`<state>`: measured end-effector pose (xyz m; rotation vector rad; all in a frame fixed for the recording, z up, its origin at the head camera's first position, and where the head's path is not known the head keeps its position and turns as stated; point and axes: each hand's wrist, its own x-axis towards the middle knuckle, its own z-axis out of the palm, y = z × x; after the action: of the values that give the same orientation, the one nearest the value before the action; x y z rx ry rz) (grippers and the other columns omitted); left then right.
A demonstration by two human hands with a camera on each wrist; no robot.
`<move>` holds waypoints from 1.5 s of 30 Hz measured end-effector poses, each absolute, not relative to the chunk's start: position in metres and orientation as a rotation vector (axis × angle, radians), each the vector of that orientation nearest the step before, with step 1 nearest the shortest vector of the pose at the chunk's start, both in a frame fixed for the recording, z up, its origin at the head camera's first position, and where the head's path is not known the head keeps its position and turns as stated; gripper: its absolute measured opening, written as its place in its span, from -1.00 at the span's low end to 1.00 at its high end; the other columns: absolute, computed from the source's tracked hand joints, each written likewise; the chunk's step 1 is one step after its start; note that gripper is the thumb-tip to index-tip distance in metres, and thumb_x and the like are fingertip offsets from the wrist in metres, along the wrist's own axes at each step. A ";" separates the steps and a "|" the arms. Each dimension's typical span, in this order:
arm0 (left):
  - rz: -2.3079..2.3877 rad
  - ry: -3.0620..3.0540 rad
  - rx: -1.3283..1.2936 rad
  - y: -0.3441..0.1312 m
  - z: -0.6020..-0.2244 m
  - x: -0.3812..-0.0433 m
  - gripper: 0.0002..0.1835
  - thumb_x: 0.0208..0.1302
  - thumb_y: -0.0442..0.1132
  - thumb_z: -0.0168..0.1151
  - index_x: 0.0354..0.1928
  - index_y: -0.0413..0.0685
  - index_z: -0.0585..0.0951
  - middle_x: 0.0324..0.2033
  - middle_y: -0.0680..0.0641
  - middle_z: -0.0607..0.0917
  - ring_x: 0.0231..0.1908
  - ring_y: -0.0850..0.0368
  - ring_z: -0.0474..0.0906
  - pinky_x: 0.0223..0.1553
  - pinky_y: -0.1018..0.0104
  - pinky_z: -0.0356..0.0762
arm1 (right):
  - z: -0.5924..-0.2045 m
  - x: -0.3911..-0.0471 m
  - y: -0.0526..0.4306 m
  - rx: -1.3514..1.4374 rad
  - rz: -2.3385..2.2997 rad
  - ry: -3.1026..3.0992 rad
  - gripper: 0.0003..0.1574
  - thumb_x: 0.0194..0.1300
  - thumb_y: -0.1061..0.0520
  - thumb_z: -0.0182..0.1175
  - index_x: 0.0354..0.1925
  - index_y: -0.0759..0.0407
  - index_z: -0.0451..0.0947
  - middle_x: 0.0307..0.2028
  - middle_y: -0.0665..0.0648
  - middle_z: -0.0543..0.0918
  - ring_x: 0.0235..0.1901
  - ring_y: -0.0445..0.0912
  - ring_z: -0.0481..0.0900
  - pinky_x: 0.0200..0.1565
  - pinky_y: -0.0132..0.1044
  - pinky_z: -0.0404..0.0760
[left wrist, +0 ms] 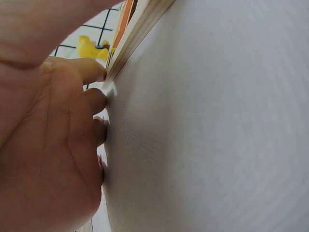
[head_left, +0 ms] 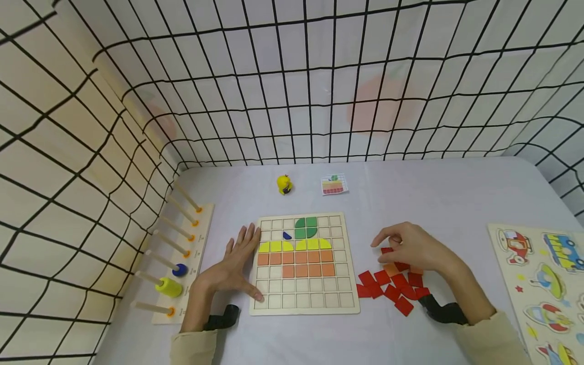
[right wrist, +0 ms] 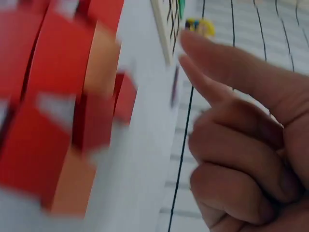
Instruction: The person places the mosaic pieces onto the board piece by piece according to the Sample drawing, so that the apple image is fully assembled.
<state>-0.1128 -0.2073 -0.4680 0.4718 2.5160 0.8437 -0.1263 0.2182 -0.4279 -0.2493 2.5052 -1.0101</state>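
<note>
In the head view, my left hand [head_left: 232, 271] lies at the left edge of a square wooden grid board [head_left: 301, 301], its fingers spread and the thumb over the lower-left corner. The board holds green leaf-like pieces [head_left: 305, 228], a dark blue piece [head_left: 287, 235], a row of yellow pieces [head_left: 276, 246] and two rows of orange square tiles [head_left: 301, 257]. My right hand [head_left: 415, 248] hovers over a loose pile of red square tiles [head_left: 399, 280]. Its thumb and index finger are apart with nothing visible between them; the other fingers curl in. Orange tiles [right wrist: 102, 58] lie among the red ones.
Behind the board are a yellow duck toy [head_left: 284, 184] and a small printed card [head_left: 334, 184] with a coloured grid. A peg stand [head_left: 201, 243] with yellow and blue pieces is at left. A picture puzzle board [head_left: 515, 263] lies right. Black wire mesh [head_left: 310, 101] surrounds the table.
</note>
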 end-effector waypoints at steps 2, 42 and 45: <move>0.847 2.517 0.477 -0.208 -0.468 -0.113 0.72 -0.40 0.09 0.81 0.67 -0.09 -0.28 0.65 -0.18 -0.43 0.63 -0.22 -0.63 0.57 -0.34 -0.60 | -0.432 -0.128 0.230 -0.278 -0.972 2.455 -0.63 0.12 0.12 0.54 -0.07 0.13 0.75 -0.65 -0.01 0.30 -0.59 -0.13 0.28 -0.56 -0.37 0.24; 0.845 2.526 0.489 -0.207 -0.468 -0.112 0.72 -0.38 0.08 0.81 0.67 -0.08 -0.28 0.66 -0.17 -0.42 0.64 -0.22 -0.62 0.58 -0.33 -0.58 | -0.452 -0.139 0.238 -0.240 -1.016 2.529 -0.59 0.16 0.12 0.52 -0.06 0.23 0.66 -0.67 -0.04 0.30 -0.65 -0.17 0.28 -0.57 -0.36 0.31; 0.840 2.530 0.485 -0.208 -0.468 -0.112 0.72 -0.38 0.09 0.81 0.67 -0.08 -0.28 0.66 -0.18 -0.42 0.64 -0.22 -0.62 0.58 -0.33 -0.58 | -0.451 -0.139 0.237 -0.248 -1.008 2.533 -0.57 0.13 0.11 0.55 -0.06 0.23 0.68 -0.68 -0.04 0.28 -0.66 -0.18 0.25 -0.59 -0.37 0.27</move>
<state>-0.1123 -0.2079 -0.4681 0.4853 2.5297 0.8405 -0.1391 0.2369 -0.4514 -0.2477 2.5328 -1.0081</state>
